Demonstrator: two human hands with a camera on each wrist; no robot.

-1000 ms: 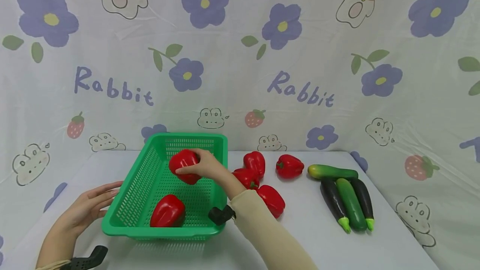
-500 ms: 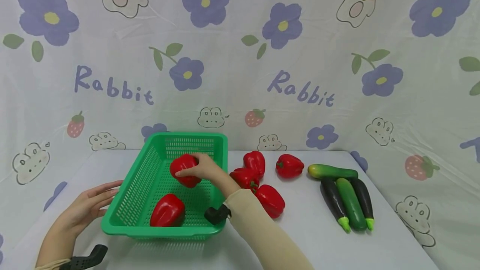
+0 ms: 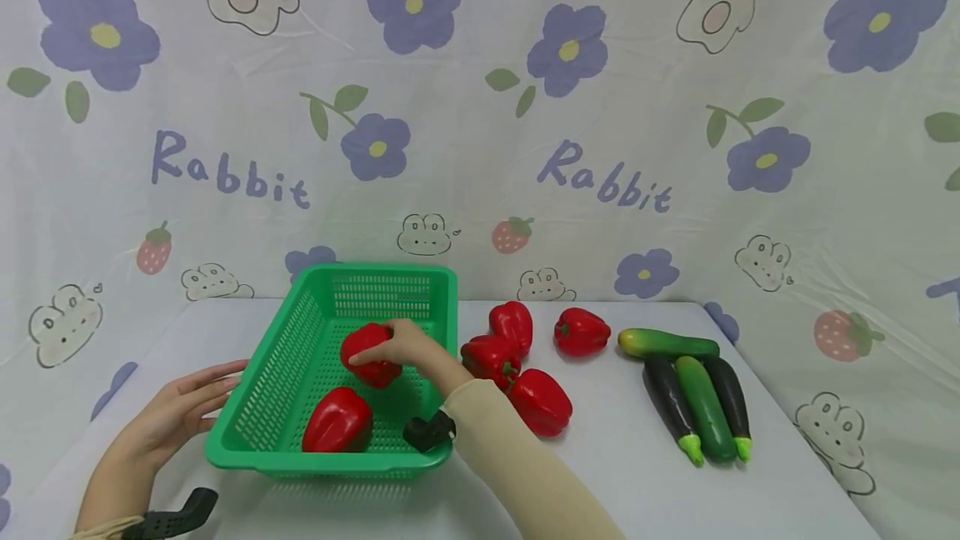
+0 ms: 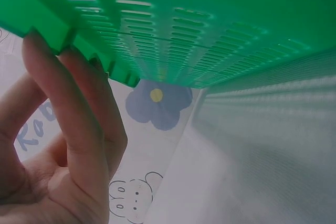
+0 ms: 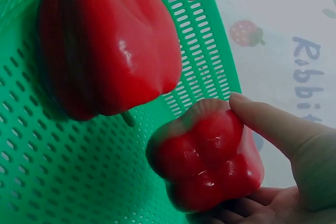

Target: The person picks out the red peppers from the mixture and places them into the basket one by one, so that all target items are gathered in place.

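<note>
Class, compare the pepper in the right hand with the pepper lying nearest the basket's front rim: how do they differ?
The right hand grips the held pepper; no hand touches the front pepper. In the right wrist view, the held pepper shows its lobed end, the front pepper its side and green stem. Both are glossy red.

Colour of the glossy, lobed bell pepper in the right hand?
The glossy, lobed bell pepper is red; the right wrist view shows it best.
</note>
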